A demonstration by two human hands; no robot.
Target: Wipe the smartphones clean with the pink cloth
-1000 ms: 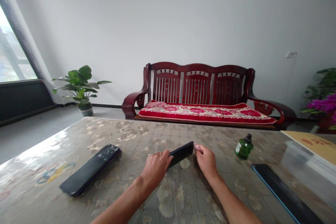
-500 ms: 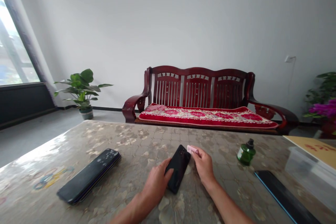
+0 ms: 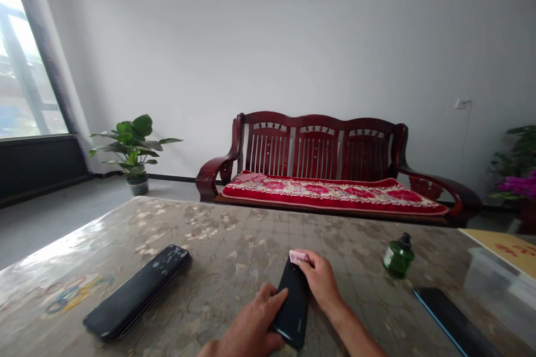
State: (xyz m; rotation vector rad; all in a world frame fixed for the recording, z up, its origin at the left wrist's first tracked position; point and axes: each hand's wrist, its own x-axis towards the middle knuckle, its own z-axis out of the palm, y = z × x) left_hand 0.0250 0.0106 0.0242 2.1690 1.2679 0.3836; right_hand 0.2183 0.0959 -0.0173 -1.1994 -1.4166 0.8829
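Holding the dark smartphone point(image 3: 295, 307) in front of me, my left hand point(image 3: 259, 321) is closed about its left side, the thumb lying upon its face; my right hand point(image 3: 321, 280) is pinching a small pink wad point(image 3: 297, 257), of which the material I cannot tell, at the phone's far end; whether the phone touches the flower-patterned table point(image 3: 221, 273), I also cannot tell; leftward lies a stack of phones point(image 3: 136, 295); rightward stand a green pump bottle point(image 3: 397, 259) and, nearer, a blue-edged phone point(image 3: 454, 321) lying flat.
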